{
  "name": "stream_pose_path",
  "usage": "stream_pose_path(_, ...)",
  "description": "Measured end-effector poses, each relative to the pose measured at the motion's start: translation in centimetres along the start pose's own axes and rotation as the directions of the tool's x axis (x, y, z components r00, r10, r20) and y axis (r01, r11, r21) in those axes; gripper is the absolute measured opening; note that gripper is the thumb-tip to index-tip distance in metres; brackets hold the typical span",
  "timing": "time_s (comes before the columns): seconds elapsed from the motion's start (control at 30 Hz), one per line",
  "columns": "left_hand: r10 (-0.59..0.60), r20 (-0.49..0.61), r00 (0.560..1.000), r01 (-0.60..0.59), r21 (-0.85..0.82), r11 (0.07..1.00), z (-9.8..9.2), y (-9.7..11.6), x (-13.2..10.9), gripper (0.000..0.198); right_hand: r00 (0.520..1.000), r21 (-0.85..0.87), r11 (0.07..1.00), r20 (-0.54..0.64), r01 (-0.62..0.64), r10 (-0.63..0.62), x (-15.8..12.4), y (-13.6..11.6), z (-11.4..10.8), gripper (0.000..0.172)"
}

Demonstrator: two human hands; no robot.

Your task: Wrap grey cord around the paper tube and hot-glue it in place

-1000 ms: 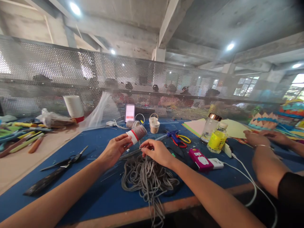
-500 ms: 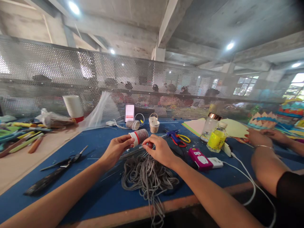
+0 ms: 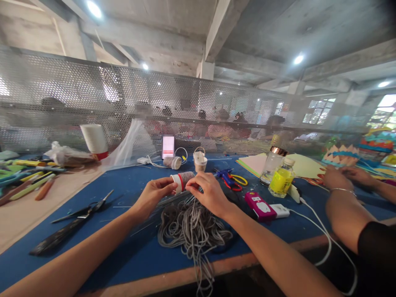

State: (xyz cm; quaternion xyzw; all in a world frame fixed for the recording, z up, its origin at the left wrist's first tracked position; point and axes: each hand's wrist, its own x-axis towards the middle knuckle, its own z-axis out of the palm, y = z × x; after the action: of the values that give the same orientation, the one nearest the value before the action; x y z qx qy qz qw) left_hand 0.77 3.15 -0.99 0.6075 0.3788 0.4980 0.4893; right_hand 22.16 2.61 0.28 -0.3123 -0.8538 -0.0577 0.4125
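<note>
My left hand (image 3: 154, 193) grips a small paper cup (image 3: 177, 184) by its white rim end, the cup lying on its side in the air. Grey cord is wound round the cup's body, with a red band showing beside the wrapping. At the cup's right end, my right hand (image 3: 210, 192) pinches the grey cord (image 3: 194, 206). That cord runs down to a loose tangled heap (image 3: 192, 231) on the blue mat, and some strands hang over the table's front edge. My right fingers partly hide the cup's far end.
Black-handled scissors (image 3: 74, 222) lie left. Beyond the cup are a cord-wrapped cup (image 3: 175, 163), a small handled bucket (image 3: 200, 161) and a phone (image 3: 168, 145). A blue glue gun (image 3: 227, 179), magenta power strip (image 3: 260, 206) and yellow bottle (image 3: 281, 179) stand right, near a co-worker's arm (image 3: 343, 206).
The cup has turned slightly in my left hand, its rim end facing me a little less. My right hand has shifted slightly over the cup's right end, still pinching the cord.
</note>
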Motion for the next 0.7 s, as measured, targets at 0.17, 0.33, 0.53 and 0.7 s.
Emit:
stream_pose_path(0.17, 0.013, 0.017, 1.000, -0.014, 0.058, 0.998, 0.07, 0.11, -0.08, 0.031, 1.000, -0.020, 0.999, -0.010, 0.026, -0.027, 0.07, 0.04, -0.17, 0.013)
stream_pose_path(0.33, 0.032, 0.006, 0.999, -0.033, 0.074, 0.997, -0.01, 0.08, -0.08, 0.029, 1.000, -0.036, 0.999, -0.004, 0.029, -0.029, 0.12, 0.08, -0.43, 0.008)
stream_pose_path(0.53, 0.061, -0.054, 0.997, -0.059, 0.040, 0.997, -0.37, -0.29, 0.22, 0.029, 0.997, -0.154, 0.985, 0.009, 0.083, -0.082, 0.13, 0.40, -0.59, 0.010)
stream_pose_path(0.7, 0.082, -0.166, 0.983, -0.076, 0.045, 0.996, -0.64, -0.46, 0.58, 0.031, 0.994, -0.248, 0.963, 0.027, 0.106, -0.102, 0.09, 0.62, -0.56, 0.012)
